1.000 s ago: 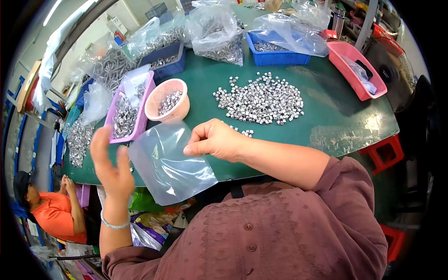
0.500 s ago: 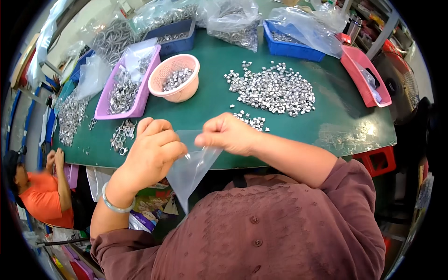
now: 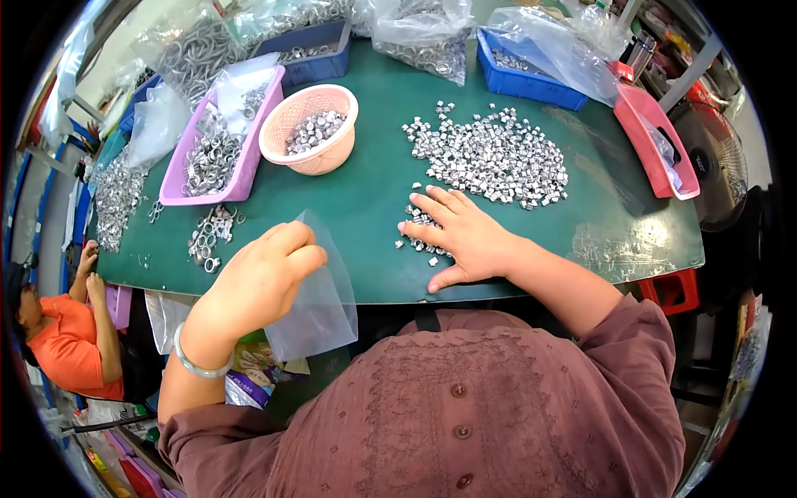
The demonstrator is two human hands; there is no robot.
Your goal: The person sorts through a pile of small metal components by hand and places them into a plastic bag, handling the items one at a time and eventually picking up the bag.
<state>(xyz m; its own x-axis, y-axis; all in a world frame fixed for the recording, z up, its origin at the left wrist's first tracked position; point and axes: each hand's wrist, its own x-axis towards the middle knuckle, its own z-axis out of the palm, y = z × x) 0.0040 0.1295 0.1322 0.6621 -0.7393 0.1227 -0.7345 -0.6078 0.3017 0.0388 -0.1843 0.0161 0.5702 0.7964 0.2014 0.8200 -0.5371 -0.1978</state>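
My left hand is closed on the upper edge of a clear plastic bag, which hangs down at the table's front edge. Fingers spread, my right hand lies over a small group of metal pieces and covers part of it. Just beyond that hand spreads a large pile of small silvery metal pieces on the green table. Left of the pile stands a round pink basket with more metal pieces in it.
A purple tray of metal rings stands at the left, with loose rings in front. Blue trays and filled plastic bags line the back. At the right are a pink tray and a fan. A co-worker in orange sits at the left.
My right hand has let go of the bag, moved right and spread over the small group of pieces. The left hand has moved slightly left and lower, still holding the bag.
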